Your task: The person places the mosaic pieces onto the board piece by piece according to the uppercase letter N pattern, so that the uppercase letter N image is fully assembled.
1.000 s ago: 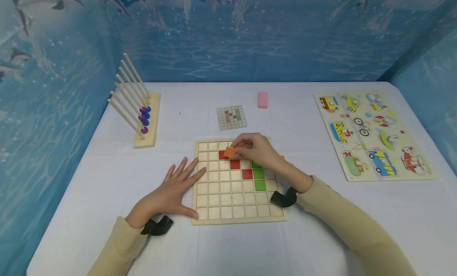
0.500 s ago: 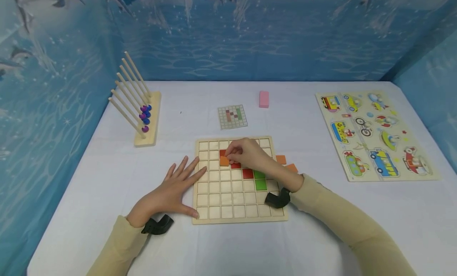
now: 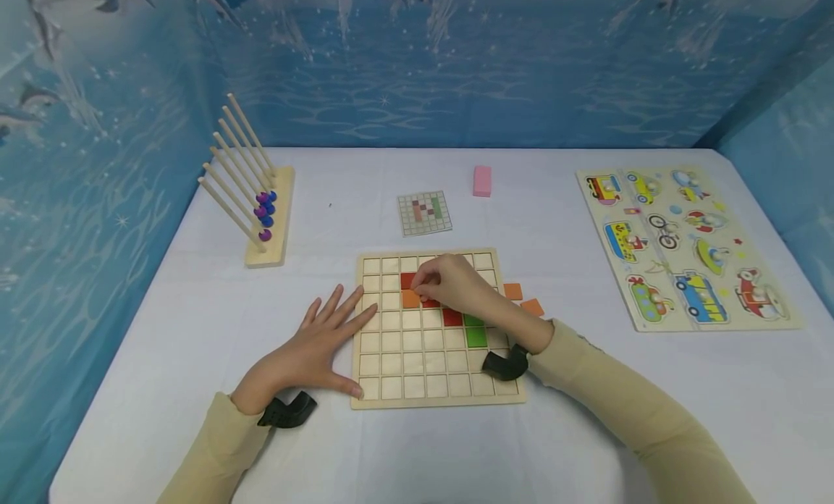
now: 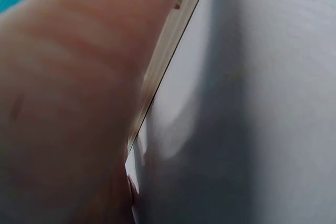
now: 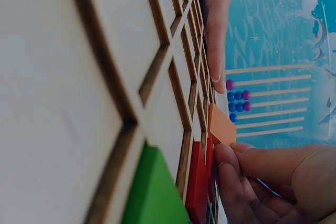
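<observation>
My right hand (image 3: 452, 281) pinches an orange square tile (image 3: 409, 299) by its right edge, over a cell of the wooden grid board (image 3: 436, 403). In the right wrist view the tile (image 5: 221, 123) tilts up from the grid, thumb and fingertips at its edge. Just above it lies a red tile (image 3: 407, 279); another red tile (image 3: 452, 317) sits lower right, with one more partly under the fingers. Green tiles (image 3: 476, 337) stand in a column, its upper part hidden by the right hand. My left hand (image 3: 318, 345) rests spread along the board's left edge, fingertips and thumb on the frame.
Two loose orange tiles (image 3: 513, 292) lie right of the board. Behind it are a printed grid card (image 3: 425, 225) and a pink block (image 3: 482, 181). A peg stand with beads (image 3: 279, 225) stands at left, a picture puzzle board (image 3: 671, 272) at right.
My right hand has moved slightly down and left, bringing the orange tile from over the upper red tile to the cell below it. The left hand keeps its place.
</observation>
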A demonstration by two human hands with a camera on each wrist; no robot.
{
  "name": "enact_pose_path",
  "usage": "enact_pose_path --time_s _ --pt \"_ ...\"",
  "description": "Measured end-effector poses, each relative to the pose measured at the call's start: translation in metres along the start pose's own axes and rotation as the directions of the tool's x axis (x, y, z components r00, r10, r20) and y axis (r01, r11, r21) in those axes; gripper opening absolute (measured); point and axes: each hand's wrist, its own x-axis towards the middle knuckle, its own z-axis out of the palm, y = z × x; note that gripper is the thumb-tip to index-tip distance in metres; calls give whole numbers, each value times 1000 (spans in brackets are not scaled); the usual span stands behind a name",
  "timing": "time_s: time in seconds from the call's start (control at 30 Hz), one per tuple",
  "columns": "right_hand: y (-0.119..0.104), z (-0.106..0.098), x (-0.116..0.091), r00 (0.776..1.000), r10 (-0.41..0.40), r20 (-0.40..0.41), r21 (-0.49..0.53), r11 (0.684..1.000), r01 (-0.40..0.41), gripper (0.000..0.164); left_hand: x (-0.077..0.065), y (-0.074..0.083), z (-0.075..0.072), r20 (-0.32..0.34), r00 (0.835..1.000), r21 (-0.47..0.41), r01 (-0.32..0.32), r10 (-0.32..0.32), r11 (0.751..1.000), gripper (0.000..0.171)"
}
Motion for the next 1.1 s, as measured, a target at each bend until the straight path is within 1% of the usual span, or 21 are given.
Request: enact_pose_path --time_s 0.17,0.23,0.33,0.4,0.5,0.63,0.7,0.8,0.87,0.97,1.1 --pt "0 -3 -1 1000 -15 -13 -24 1000 15 5 0 -1 0 -5 1000 2 -8 8 1000 118" --pt "0 -9 -4 999 -19 -35 -22 1000 19 5 1 -1 1 -7 1000 1 -8 8 1000 118" --pt "-1 -23 -11 996 -34 -81 -26 999 32 5 1 -1 1 -10 1000 -5 -6 6 1000 118" --pt "1 -35 -19 993 -24 -116 -21 1000 22 7 1 0 1 -10 1000 -7 -3 3 1000 118" --pt "10 -54 -37 985 5 -174 -17 1000 -8 9 1 -1 2 -9 1000 -6 -3 3 1000 118" --pt "33 -75 -63 966 51 -254 -23 998 -59 11 1 -1 2 -3 1000 -5 -3 3 1000 118" --pt "46 -81 -75 958 83 -274 -31 995 -95 12 1 -1 2 -1 1000 -6 -1 1 1000 118" --pt "62 -85 -89 957 135 -256 -25 989 -146 16 1 -1 2 -2 1000 -5 3 -3 1000 119" --pt "70 -83 -95 963 149 -224 -22 987 -158 21 1 -1 2 -1 1000 -5 4 -4 1000 119" --pt "76 -80 -98 970 140 -198 -35 988 -150 26 2 -2 2 -1 1000 -6 5 -5 1000 119" --pt "79 -73 -97 968 121 -218 -81 987 -141 27 3 -2 2 -1 1000 -5 3 -3 1000 118"
